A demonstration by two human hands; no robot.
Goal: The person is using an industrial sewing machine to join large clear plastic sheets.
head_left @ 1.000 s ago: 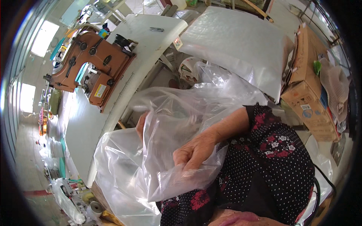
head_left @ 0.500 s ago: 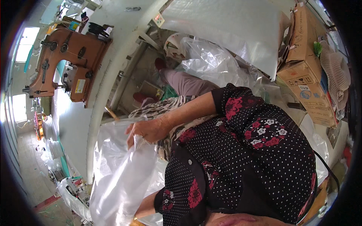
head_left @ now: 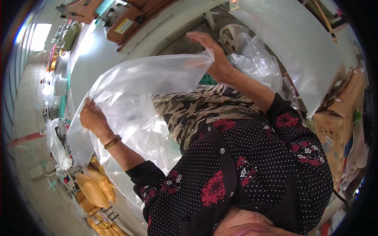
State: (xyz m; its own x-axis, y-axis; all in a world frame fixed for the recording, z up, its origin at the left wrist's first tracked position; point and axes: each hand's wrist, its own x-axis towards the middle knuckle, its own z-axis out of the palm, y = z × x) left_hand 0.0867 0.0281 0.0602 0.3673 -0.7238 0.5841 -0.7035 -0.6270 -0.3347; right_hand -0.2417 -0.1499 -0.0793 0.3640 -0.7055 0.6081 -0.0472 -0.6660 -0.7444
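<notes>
A large clear plastic bag point(head_left: 145, 82) is stretched between my two hands above my lap. My left hand point(head_left: 91, 118), with a gold bracelet at the wrist, grips the bag's lower left edge. My right hand point(head_left: 212, 55) is raised and pinches the bag's upper right corner. More of the clear plastic point(head_left: 134, 133) hangs down over my camouflage-patterned trousers point(head_left: 197, 110). My dark dotted blouse with red flowers fills the lower right.
A white table point(head_left: 102, 59) carries a brown sewing machine point(head_left: 130, 19) at the top. A large clear sheet point(head_left: 299, 51) lies at the upper right, with crumpled plastic point(head_left: 256, 63) below it. A cardboard box point(head_left: 338, 126) stands right. Yellow packets point(head_left: 92, 188) sit lower left.
My right hand has risen up and to the right with a corner of the bag. My left hand has come out to the left, spreading the bag wide.
</notes>
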